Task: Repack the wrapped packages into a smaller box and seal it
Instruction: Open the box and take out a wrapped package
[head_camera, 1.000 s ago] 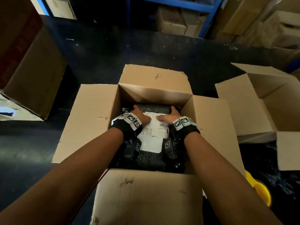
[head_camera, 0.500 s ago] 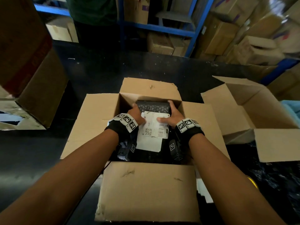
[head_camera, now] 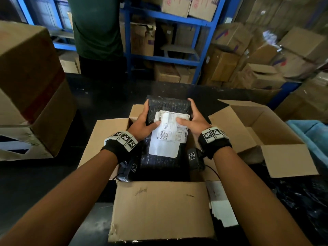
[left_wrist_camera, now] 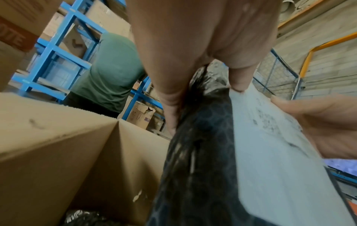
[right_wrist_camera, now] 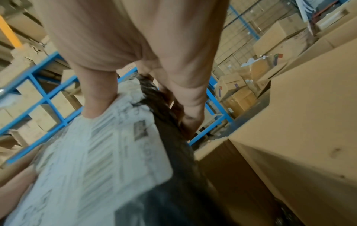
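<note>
open box (head_camera: 159,206): lower centre of frame, flaps spread, on dark tabletop (head_camera: 44,174)
left hand (head_camera: 142,124): wrapped round package's left edge, thumb on label
right hand (head_camera: 194,121): wrapped round its right edge
package (head_camera: 168,107): black wrap, white label (head_camera: 168,134), centre frame, tilted above open box
second box (head_camera: 262,132): right of frame, open

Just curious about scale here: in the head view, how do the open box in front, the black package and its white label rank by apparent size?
1. Open box, largest, though its near flap sits close to the camera.
2. Black package, held by the left hand and right hand.
3. White label, smallest.
</note>
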Motion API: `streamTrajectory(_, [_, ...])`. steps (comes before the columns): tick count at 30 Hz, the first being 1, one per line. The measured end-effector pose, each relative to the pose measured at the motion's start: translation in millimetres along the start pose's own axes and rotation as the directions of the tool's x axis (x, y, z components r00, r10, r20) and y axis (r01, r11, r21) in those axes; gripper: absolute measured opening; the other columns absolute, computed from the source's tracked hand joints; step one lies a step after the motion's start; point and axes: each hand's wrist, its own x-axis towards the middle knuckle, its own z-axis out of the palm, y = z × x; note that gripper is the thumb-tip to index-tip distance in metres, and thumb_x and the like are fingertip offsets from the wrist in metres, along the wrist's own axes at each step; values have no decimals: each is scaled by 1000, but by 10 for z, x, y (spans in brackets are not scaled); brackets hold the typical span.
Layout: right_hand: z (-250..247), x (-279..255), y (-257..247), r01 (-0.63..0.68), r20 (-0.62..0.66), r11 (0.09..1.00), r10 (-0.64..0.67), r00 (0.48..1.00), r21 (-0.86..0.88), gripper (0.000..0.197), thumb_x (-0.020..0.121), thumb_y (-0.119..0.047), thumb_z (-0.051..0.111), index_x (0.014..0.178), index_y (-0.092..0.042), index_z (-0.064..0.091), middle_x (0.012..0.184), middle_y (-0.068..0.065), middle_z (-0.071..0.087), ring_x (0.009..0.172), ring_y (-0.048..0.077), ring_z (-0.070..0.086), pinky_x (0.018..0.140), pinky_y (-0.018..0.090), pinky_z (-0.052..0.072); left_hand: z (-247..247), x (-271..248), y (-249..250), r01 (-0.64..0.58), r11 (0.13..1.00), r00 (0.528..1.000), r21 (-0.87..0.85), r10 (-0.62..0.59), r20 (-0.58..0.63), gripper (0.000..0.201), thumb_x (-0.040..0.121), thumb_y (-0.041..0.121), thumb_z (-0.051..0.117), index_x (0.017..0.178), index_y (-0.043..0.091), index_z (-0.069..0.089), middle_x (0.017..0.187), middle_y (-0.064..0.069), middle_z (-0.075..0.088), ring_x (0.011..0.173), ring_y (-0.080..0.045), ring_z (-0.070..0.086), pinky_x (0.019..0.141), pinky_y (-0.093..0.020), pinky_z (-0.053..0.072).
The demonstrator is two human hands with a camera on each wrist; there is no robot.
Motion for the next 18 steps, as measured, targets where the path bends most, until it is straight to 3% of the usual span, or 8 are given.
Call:
streamTrajectory(4, [30, -123, -89, 25, -118, 999, -21, 993, 32, 102, 70, -23, 83, 148, -35, 19, 137, -1, 51, 117, 15, 56, 101, 42, 48, 20, -85, 51, -117, 993, 988, -36, 112, -102, 91, 89, 25, 63, 150, 25, -5, 146, 0, 41, 129, -10, 46, 107, -41, 41])
streamTrajectory(7, [116, -194, -79, 56, -217, 996, -70, 974, -68, 82, 77, -30, 78, 145, -24, 31, 134, 0, 51, 117, 16, 54, 102, 40, 47, 52, -145, 67, -101, 994, 981, -36, 93, -168, 92, 87, 33, 64, 150, 30, -4, 149, -1, 37, 132, -14, 43, 108, -43, 39])
streamTrajectory(10, [177, -229, -3, 25, -101, 999, -30, 994, -42, 92, 81, -23, 74, 152, -21, 15, 137, -2, 50, 119, 14, 54, 103, 40, 46, 101, -181, 67, -96, 995, 970, 12, 96, -225, 92, 88, 26, 63, 151, 27, -4, 149, -2, 37, 131, -16, 44, 109, -41, 38])
streamTrajectory(13, [162, -257, 72, -7, -28, 1000, 6, 1000, -30, 112, 73, -25, 80, 152, -30, 0, 144, -1, 47, 123, 17, 54, 103, 45, 46, 153, -207, 87, -98, 994, 962, 46, 107, -253, 93, 88, 20, 64, 150, 27, -4, 144, 4, 40, 129, -14, 46, 108, -38, 39])
streamTrajectory(16, [80, -333, 72, 37, -23, 998, -38, 999, -49, 108, 79, -18, 76, 152, -30, -4, 140, -1, 51, 118, 14, 56, 102, 41, 47, 231, -238, 233, -113, 993, 959, 36, 119, -257, 93, 88, 16, 63, 150, 30, -6, 139, 11, 38, 128, -10, 45, 109, -36, 38])
streamTrajectory(18, [-28, -385, 34, 104, -45, 994, -106, 993, -45, 104, 82, -16, 74, 152, -29, -1, 138, -1, 52, 114, 10, 57, 101, 36, 48, 309, -250, 393, -114, 992, 954, 46, 122, -274, 93, 90, 15, 61, 150, 31, -8, 144, 6, 37, 128, -9, 42, 107, -26, 35])
